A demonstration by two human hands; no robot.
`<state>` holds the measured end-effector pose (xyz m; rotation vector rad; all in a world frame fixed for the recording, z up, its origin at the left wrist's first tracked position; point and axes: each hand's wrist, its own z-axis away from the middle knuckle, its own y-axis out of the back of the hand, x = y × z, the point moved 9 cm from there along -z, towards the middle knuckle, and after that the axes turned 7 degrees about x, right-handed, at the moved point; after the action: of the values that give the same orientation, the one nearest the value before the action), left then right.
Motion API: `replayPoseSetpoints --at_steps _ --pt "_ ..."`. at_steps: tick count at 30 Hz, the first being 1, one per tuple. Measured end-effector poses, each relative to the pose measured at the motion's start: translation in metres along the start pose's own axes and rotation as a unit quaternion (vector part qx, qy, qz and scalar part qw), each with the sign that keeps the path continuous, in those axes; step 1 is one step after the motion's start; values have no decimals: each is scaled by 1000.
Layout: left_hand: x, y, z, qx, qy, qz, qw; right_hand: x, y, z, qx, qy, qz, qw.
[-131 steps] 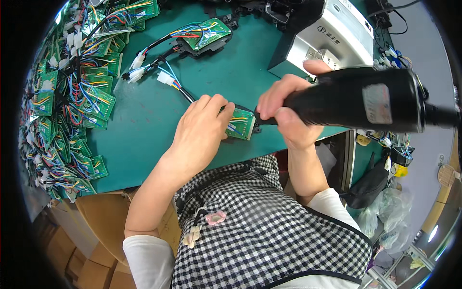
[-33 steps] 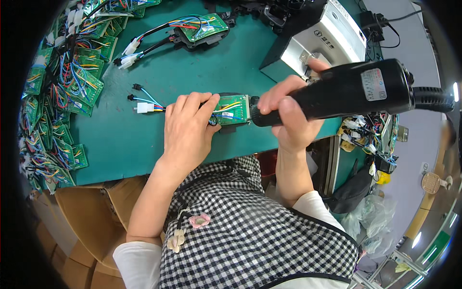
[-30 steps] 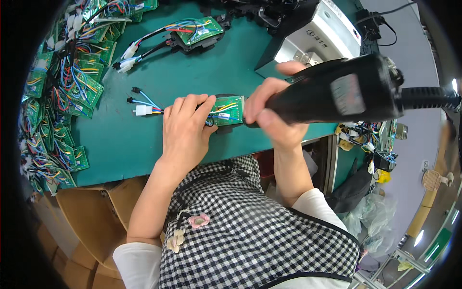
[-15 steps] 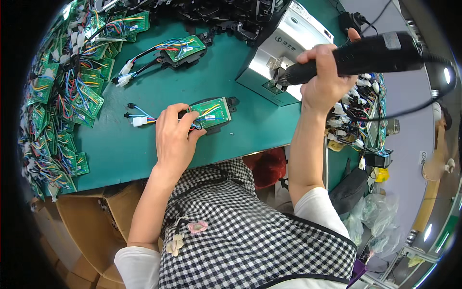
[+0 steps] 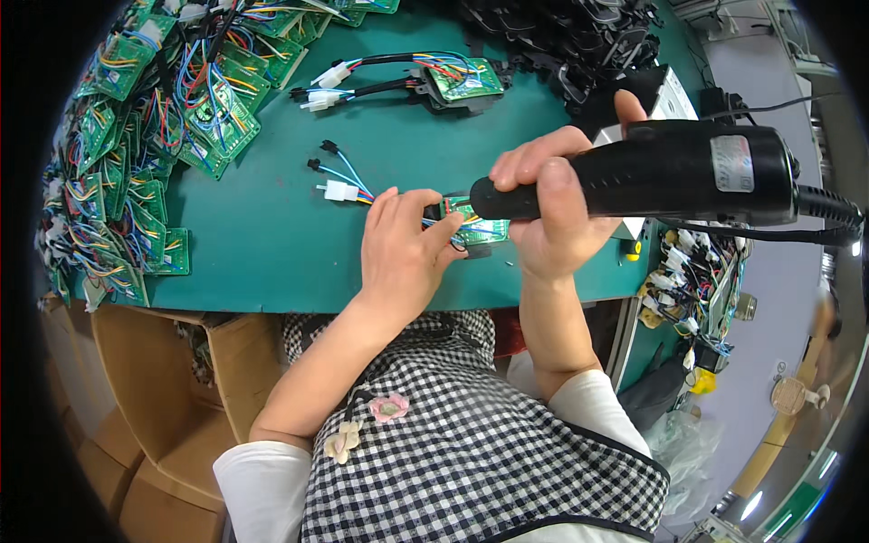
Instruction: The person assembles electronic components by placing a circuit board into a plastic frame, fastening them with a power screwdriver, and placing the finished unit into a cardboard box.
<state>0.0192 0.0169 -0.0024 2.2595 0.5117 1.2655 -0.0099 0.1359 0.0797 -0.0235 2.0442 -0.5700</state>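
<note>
In my right hand [image 5: 554,222] is a black corded electric screwdriver [image 5: 674,172], held nearly level with my fingers wrapped round its body. Its tip end hangs over a green circuit board [image 5: 494,232]; whether the bit touches the board cannot be seen. That board sits in a black plastic housing, partly covered by both hands. My left hand [image 5: 403,252] grips the left end of the board and its wires, fingers bent over the edge. Coloured wires with a white connector [image 5: 340,190] and small black plugs stick out left of my fingers.
Another wired board in a black housing [image 5: 466,81] lies farther back. Many loose wired boards [image 5: 136,163] pile up at left, with black housings [image 5: 588,41] at the back. A silver box [image 5: 674,95] stands behind the screwdriver. More wired parts [image 5: 688,281] lie at right; a cardboard box [image 5: 154,371] is below the table.
My right hand has brought the screwdriver from the silver box leftward and nearer, over the circuit board. My left hand keeps its grip on the board. The whole view has shifted.
</note>
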Motion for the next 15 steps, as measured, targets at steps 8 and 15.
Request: replayPoseSetpoints --at_steps 8,15 --pt "0 0 -2 -6 1 5 1000 26 -12 -1 -48 -18 121 991" --pt "3 -3 -3 -5 2 13 1000 42 -34 -2 -229 -44 172 957"
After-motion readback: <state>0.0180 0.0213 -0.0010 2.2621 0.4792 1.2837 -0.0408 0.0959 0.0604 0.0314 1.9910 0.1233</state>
